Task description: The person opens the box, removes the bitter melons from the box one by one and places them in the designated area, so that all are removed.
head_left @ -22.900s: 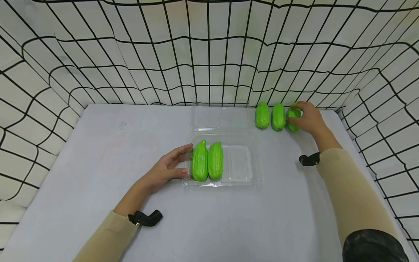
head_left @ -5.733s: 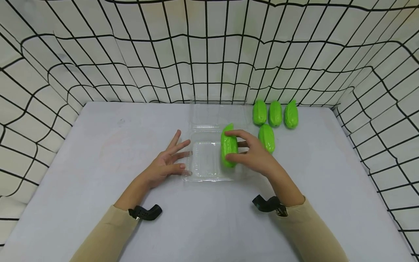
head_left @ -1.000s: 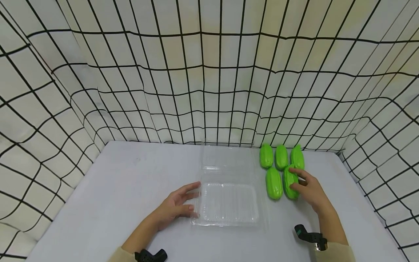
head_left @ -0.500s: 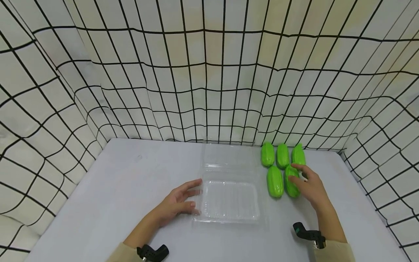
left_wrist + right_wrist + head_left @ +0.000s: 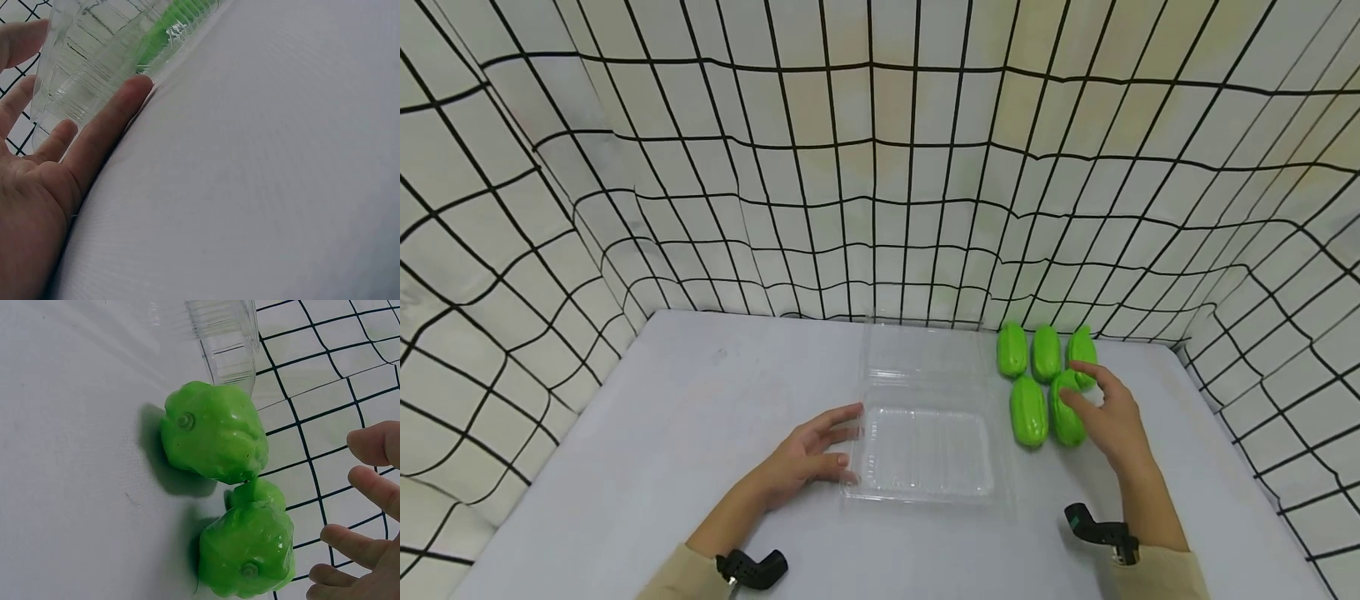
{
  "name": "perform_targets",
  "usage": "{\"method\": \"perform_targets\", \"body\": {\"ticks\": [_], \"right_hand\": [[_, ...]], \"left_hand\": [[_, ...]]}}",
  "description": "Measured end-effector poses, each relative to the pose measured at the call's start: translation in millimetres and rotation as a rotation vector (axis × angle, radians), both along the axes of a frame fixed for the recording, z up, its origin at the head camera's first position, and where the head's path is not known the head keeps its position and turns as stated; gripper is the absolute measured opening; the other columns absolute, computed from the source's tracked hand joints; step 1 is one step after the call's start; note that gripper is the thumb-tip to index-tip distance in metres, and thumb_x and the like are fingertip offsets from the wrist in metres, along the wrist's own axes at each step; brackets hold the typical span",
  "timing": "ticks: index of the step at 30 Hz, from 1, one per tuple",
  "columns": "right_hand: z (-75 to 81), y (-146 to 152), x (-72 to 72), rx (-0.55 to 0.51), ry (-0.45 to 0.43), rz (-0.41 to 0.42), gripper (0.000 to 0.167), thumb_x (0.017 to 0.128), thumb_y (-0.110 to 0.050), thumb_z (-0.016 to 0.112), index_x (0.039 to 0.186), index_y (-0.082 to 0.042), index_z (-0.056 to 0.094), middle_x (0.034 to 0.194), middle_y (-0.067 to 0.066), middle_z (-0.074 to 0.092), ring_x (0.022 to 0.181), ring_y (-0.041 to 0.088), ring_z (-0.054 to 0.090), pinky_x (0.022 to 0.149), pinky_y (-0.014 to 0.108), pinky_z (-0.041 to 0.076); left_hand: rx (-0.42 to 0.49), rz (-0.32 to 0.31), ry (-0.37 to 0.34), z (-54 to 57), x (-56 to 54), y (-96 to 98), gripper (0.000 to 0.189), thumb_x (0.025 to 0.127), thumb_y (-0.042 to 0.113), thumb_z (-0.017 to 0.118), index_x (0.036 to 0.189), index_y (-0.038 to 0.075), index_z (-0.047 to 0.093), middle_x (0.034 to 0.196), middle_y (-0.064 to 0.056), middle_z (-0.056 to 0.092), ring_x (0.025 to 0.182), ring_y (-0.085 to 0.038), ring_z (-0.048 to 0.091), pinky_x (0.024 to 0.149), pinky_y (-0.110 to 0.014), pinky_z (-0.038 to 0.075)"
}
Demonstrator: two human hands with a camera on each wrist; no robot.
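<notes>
Five-ridged or so green gourds, glossy and elongated, lie in two rows on the table's right side. Two form the front row: a left gourd (image 5: 1028, 412) and a right gourd (image 5: 1066, 423), whose blunt end (image 5: 247, 547) shows in the right wrist view. Just beside and above the right one is my right hand (image 5: 1117, 423); its fingers (image 5: 356, 544) are spread and hold nothing. My left hand (image 5: 801, 458) rests at the left edge of a clear plastic clamshell box (image 5: 925, 497), fingers (image 5: 103, 134) extended and touching it. The box lies unfolded, with nothing inside.
Three more gourds make the back row: left (image 5: 1012, 350), middle (image 5: 1046, 354) and right (image 5: 1082, 354). The box's lid (image 5: 928, 354) lies flat towards the back. Black wire mesh (image 5: 872, 200) encloses the white table (image 5: 722, 400) at the back and sides.
Gourds once in the box now lie on the table at right. A second ago my right hand held the front-right gourd; since then it has let go and risen slightly. My left hand stays put.
</notes>
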State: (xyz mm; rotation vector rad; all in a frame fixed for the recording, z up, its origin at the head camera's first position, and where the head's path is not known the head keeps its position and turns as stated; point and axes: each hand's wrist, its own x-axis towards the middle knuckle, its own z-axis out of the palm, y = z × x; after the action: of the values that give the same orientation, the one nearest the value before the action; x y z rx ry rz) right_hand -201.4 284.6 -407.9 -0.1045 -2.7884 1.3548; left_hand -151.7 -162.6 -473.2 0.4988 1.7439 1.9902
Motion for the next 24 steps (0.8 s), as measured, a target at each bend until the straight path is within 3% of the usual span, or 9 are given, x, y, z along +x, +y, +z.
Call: {"method": "perform_targets", "body": {"ticks": [8,11,13,18,24], "right_hand": [[-0.3,1,-0.5,-0.003,0.037,0.001,0.057,0.099,-0.032,0.061,0.15,-0.011,0.044,0.161,0.022,0.026,0.147,0.051,0.019,0.104,0.077,0.025],[1.4,1,0.1,-0.01,0.052,0.008,0.06,0.099,-0.035,0.06,0.151,-0.013,0.042,0.162,0.02,0.026,0.147,0.05,0.019,0.106,0.075,0.024],[3.2,1,1.5,-0.013,0.069,0.013,0.062,0.099,-0.039,0.06,0.152,-0.014,0.04,0.162,0.018,0.026,0.148,0.048,0.019,0.107,0.075,0.024],[13.8,-6,-3.6,0.015,0.146,0.059,0.066,0.098,-0.046,0.059,0.153,-0.015,0.039,0.161,0.017,0.03,0.148,0.046,0.02,0.107,0.075,0.024],[37.6,-28,-20.3,0.139,0.252,0.197,0.064,0.099,-0.045,0.058,0.153,-0.016,0.039,0.157,0.018,0.036,0.145,0.047,0.026,0.106,0.076,0.024]], "left_hand": [[-0.05,-0.007,-0.015,1.8,-3.9,2.1,0.073,0.094,0.0,0.061,0.158,0.012,0.028,0.165,-0.01,0.021,0.144,-0.039,0.032,0.092,-0.043,0.055],[-0.115,-0.02,0.048,7.5,-8.1,-2.4,0.073,0.094,0.001,0.063,0.158,0.013,0.028,0.165,-0.011,0.022,0.144,-0.041,0.032,0.091,-0.041,0.056],[-0.178,0.007,0.109,16.3,-10.4,-9.6,0.072,0.095,0.005,0.064,0.157,0.017,0.031,0.163,-0.012,0.026,0.143,-0.041,0.035,0.091,-0.037,0.056],[-0.361,0.164,0.297,57.2,-22.1,-37.1,0.063,0.097,0.019,0.065,0.154,0.025,0.038,0.158,-0.015,0.035,0.139,-0.044,0.041,0.095,-0.046,0.054],[-0.782,0.362,0.625,112.9,-41.4,-55.2,0.06,0.099,0.03,0.063,0.152,0.016,0.041,0.153,-0.016,0.041,0.136,-0.041,0.042,0.1,-0.06,0.045]]}}
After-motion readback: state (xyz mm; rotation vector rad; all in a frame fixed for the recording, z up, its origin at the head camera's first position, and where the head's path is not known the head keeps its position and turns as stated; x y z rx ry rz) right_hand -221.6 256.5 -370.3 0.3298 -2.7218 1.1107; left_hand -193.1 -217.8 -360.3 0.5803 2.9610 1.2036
